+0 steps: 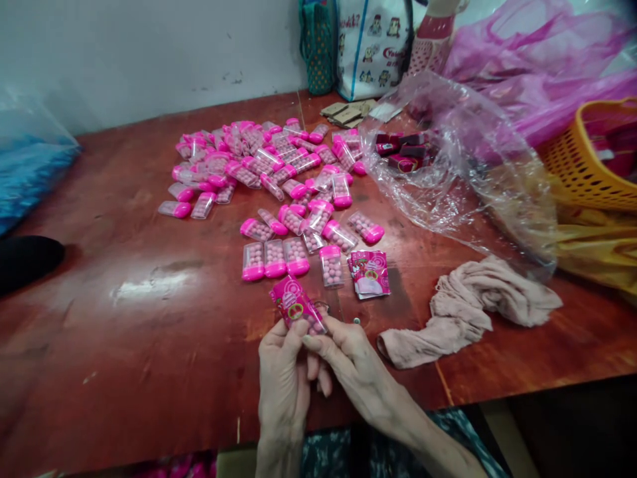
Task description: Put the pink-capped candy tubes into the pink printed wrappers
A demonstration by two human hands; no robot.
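Both of my hands hold one small candy box (296,304) near the front of the table, with a pink printed label sleeve around most of it. Pink candy balls show at its lower end. My left hand (283,365) pinches it from the left with the thumb on top. My right hand (348,355) grips the lower right end, its thumb beside the left one. Just beyond are three unlabelled candy boxes (275,259) in a row and one upright box (331,267). A small stack of pink printed labels (369,273) lies to their right.
A large heap of pink-capped candy boxes (249,153) lies toward the wall. On the right are a clear plastic bag (462,192) with dark red packs, a crumpled beige cloth (462,312) and an orange basket (572,159). A blue-filled bag (34,166) stands at far left.
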